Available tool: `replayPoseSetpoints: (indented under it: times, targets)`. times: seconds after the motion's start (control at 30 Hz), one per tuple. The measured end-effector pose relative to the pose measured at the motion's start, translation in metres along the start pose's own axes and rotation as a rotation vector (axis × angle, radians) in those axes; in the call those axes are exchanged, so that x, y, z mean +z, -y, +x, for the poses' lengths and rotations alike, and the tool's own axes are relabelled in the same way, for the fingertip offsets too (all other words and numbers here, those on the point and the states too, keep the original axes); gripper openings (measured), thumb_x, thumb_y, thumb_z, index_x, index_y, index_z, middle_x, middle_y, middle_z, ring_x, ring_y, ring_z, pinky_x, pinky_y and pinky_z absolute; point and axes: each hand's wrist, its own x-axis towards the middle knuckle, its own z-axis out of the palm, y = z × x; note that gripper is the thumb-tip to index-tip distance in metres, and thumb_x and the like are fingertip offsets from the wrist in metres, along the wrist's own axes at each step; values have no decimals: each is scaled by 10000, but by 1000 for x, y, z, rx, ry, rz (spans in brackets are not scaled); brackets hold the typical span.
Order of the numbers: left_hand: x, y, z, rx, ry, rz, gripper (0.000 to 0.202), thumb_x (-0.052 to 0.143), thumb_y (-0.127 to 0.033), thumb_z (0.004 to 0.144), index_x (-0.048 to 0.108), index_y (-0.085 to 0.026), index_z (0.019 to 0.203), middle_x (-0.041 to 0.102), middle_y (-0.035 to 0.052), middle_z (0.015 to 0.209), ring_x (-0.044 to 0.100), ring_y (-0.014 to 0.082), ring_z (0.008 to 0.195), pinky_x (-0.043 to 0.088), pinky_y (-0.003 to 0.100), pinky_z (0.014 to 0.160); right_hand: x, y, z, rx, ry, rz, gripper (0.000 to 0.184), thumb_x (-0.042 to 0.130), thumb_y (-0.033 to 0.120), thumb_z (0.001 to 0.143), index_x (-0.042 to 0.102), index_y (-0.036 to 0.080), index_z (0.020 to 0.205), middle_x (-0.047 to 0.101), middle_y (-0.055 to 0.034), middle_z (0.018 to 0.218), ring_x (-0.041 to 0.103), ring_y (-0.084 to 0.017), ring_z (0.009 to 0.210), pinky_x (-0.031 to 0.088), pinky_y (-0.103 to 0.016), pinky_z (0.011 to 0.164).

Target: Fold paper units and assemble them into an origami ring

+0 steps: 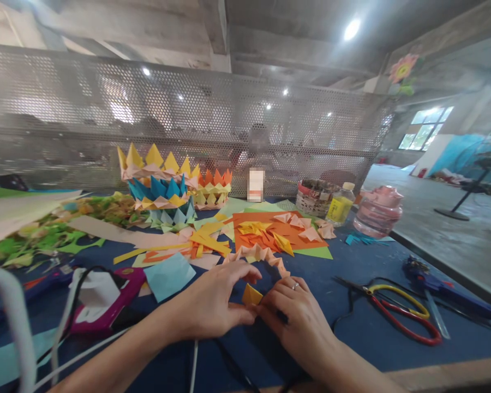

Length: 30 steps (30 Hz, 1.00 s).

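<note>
A pale pink zigzag-folded paper strip arches behind both hands, from beside my left fingers down to my right hand. Between the hands a small yellow folded paper piece points upward. My left hand curves round it, thumb at its base and index finger arched above, apart from the thumb. My right hand, with a ring on one finger, is closed on the near end of the strip, fingertips meeting my left thumb at the yellow piece. The exact contact under the fingertips is hidden.
Folded yellow and orange pieces lie on orange paper. Finished paper crowns stand at back left. Scissors, a glue gun and a pink bottle are at right; a magenta power strip with cables is at left.
</note>
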Motion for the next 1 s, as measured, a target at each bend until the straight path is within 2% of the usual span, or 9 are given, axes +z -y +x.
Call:
replayPoseSetpoints:
  times: [0.07, 0.13, 0.2, 0.27, 0.5, 0.73, 1.0]
  targets:
    - [1, 4, 1, 7, 26, 98, 441, 741, -267, 632, 574, -215, 1037, 609, 37, 1081, 529, 256, 1039, 398, 372, 910, -1, 1, 0, 14, 12, -2, 106, 634, 204, 831, 627, 197, 725, 656, 2, 728, 554, -169, 766, 307, -319, 799]
    - [3, 7, 2, 11, 47, 184, 347, 760, -288, 620, 591, -188, 905, 618, 36, 982, 546, 249, 961, 411, 360, 853, -2, 4, 1, 34, 29, 0, 91, 656, 204, 812, 624, 200, 727, 658, 7, 737, 555, -173, 780, 303, -322, 805]
    - [4, 10, 4, 25, 51, 234, 242, 736, -333, 677, 581, -175, 775, 614, 21, 871, 556, 219, 871, 410, 336, 799, -4, 6, 1, 54, 46, 4, 84, 691, 234, 783, 622, 206, 745, 660, 10, 760, 554, -181, 804, 300, -327, 809]
    - [6, 11, 5, 50, 42, 245, 225, 686, -366, 752, 576, -173, 718, 610, 10, 814, 556, 195, 826, 397, 318, 783, -5, 8, 3, 68, 58, 9, 126, 723, 274, 754, 615, 209, 756, 659, 11, 787, 552, -189, 828, 299, -329, 806]
    - [11, 14, 7, 58, 7, 216, 246, 661, -369, 796, 588, -171, 671, 615, -8, 741, 561, 162, 763, 366, 304, 782, -3, 8, 4, 71, 102, 8, 137, 690, 259, 783, 578, 202, 729, 640, 11, 774, 543, -184, 830, 295, -332, 805]
    - [16, 14, 9, 45, -12, 177, 180, 650, -196, 738, 534, -165, 605, 593, -33, 665, 552, 145, 722, 348, 308, 818, -2, 8, 5, 55, 95, 13, 145, 658, 236, 810, 563, 199, 707, 641, 18, 765, 540, -174, 843, 281, -329, 829]
    - [17, 12, 8, 43, -9, 178, 110, 620, -178, 727, 557, -171, 637, 625, -11, 728, 565, 164, 755, 379, 308, 784, -2, 8, 5, 26, 76, 32, 192, 636, 167, 809, 535, 187, 647, 638, 34, 698, 536, -160, 816, 279, -316, 800]
